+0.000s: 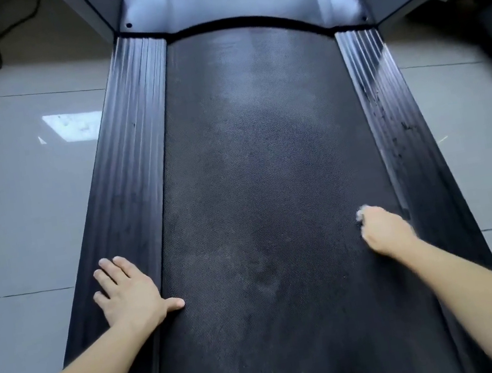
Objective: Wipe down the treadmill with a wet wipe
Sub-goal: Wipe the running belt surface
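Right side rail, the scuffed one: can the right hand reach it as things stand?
Probably yes: the right hand, gripping the wipe, is on the belt beside that rail, nothing between.

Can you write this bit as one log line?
left hand: flat on left side rail | right hand: grips wet wipe on belt | step: wiping belt

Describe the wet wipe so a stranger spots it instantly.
Find the black treadmill belt, then its right edge by the ribbed rail. The right hand there grips the wet wipe: a small white wad, the only white thing on the belt.
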Demonstrator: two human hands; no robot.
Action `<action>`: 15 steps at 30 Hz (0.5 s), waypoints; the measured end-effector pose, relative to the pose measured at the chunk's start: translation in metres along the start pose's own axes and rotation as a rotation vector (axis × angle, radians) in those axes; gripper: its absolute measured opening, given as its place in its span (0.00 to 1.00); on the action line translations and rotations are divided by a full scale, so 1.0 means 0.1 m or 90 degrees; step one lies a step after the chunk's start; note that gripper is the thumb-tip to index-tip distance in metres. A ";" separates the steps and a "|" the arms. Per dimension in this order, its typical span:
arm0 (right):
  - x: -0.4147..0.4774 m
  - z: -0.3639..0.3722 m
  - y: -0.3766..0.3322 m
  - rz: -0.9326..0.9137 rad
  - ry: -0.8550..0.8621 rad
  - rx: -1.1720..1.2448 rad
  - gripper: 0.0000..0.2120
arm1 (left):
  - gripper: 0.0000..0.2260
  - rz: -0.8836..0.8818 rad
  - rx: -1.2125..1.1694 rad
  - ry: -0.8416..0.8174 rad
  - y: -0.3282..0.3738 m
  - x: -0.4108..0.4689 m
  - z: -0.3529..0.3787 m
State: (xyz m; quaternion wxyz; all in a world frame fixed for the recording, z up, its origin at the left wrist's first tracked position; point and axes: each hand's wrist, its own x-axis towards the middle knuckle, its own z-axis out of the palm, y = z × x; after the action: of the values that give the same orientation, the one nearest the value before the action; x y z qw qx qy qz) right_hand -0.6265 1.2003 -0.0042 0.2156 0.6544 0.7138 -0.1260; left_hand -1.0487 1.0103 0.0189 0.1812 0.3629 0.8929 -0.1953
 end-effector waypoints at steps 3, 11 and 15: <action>-0.20 0.10 0.46 0.071 0.018 -0.043 0.14 | 0.75 0.002 -0.001 0.000 0.01 0.01 0.00; -0.10 -0.06 -0.93 0.085 0.017 0.224 0.08 | 0.75 0.007 -0.014 -0.005 0.02 0.00 -0.01; -0.47 -0.08 -2.35 -0.131 -0.006 0.298 0.06 | 0.74 0.014 -0.016 -0.005 0.00 -0.02 0.01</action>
State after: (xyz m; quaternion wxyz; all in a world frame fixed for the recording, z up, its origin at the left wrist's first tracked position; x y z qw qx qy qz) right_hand -0.8580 1.1366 0.0011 0.0475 0.6095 0.7271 -0.3123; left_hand -1.0475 1.0084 0.0186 0.1917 0.3696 0.8904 -0.1838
